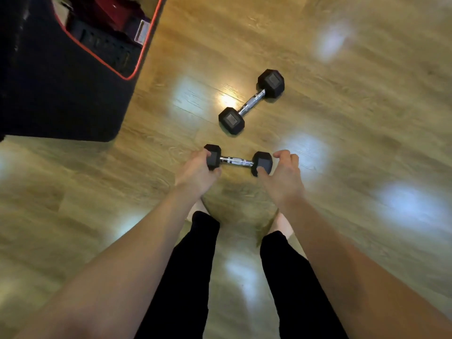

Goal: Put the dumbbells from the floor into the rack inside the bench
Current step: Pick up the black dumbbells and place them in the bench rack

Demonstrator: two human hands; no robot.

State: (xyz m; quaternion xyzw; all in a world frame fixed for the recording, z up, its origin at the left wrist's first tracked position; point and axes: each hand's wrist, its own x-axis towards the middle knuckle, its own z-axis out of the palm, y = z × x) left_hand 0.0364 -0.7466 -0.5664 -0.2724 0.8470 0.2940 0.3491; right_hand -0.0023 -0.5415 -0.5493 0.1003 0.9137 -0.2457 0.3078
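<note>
A small black hex dumbbell (236, 161) with a chrome handle lies level just in front of me. My left hand (197, 171) grips its left head. My right hand (283, 173) cups its right head, thumb on the near face and fingers curled above it. Whether the dumbbell rests on the floor or is just off it I cannot tell. A larger black hex dumbbell (253, 101) lies slanted on the wooden floor beyond. The black bench (58, 94) with red piping stands at the upper left, its top open onto a dark rack (105, 45) inside.
My two legs in black trousers (186, 277) and bare feet stand right behind the small dumbbell. Red and purple items (122, 18) lie in the bench's far part. Wooden floor (354, 118) with bright light patches stretches to the right and behind.
</note>
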